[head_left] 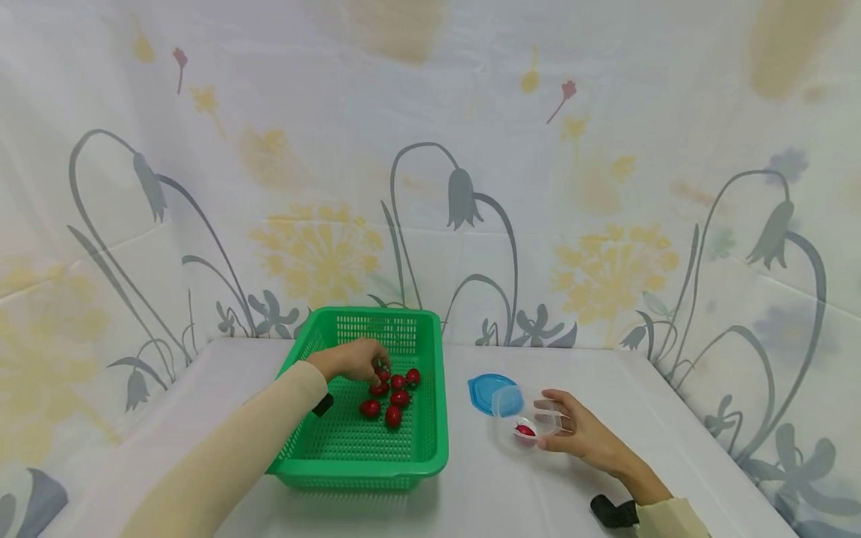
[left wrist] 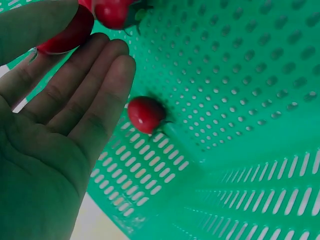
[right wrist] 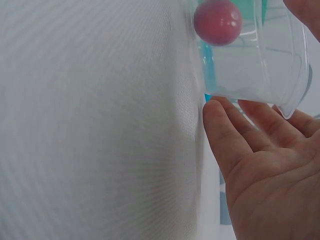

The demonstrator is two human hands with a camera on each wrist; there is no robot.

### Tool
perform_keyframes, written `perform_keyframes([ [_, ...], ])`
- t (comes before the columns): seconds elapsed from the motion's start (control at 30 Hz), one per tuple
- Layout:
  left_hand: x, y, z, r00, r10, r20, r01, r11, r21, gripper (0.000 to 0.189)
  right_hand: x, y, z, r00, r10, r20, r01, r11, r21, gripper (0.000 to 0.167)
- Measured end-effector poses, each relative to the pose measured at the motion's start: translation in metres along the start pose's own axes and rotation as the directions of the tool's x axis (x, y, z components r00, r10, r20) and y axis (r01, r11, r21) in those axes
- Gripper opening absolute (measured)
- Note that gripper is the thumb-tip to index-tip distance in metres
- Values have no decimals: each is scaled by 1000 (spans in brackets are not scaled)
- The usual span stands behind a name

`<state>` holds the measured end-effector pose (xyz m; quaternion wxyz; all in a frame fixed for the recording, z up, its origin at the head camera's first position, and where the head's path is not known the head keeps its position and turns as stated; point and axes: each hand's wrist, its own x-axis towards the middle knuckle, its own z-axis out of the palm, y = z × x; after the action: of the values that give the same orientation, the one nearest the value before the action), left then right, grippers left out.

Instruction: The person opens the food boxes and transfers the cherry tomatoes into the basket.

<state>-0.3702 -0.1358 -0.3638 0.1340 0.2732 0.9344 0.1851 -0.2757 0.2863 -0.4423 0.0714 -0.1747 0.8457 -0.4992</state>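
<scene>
In the left wrist view a cherry tomato (left wrist: 75,34) is pinched between the thumb and fingers of my left hand (head_left: 355,360), which reaches into a green basket (head_left: 356,469). Around it several loose cherry tomatoes (head_left: 400,398) lie on the basket floor, one of them (left wrist: 146,114) apart from the rest. My right hand (head_left: 581,437) grips a clear plastic container (right wrist: 245,75) from its right side, thumb and fingers spread along the wall. One cherry tomato (right wrist: 217,22) lies inside that container.
Just behind the container, a blue lid (head_left: 483,391) lies on the white tablecloth (head_left: 471,486). The basket's raised walls surround the left hand. A flower-patterned curtain (head_left: 430,187) closes off the back and sides of the table.
</scene>
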Motion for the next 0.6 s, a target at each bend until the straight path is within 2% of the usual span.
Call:
perform_keyframes([
  [0.2, 0, -7, -1, 1000, -23, -16, 23, 1000, 3, 32, 0, 0, 0, 1000, 6, -3, -6, 1000, -11, 80],
  [0.33, 0, -13, -2, 999, -37, -28, 38, 998, 45, 35, 0, -1, 1, 1000, 11, -7, -11, 1000, -13, 81],
  [0.43, 0, -17, -3, 999, -38, -24, 40, 996, 75, 32, 0, -1, 1, 1000, 13, -11, -14, 1000, -18, 81],
  [0.6, -1, -21, -3, 998, -63, -19, 64, 995, 73, 23, 0, -1, 1, 1000, 17, -13, -17, 1000, -20, 81],
])
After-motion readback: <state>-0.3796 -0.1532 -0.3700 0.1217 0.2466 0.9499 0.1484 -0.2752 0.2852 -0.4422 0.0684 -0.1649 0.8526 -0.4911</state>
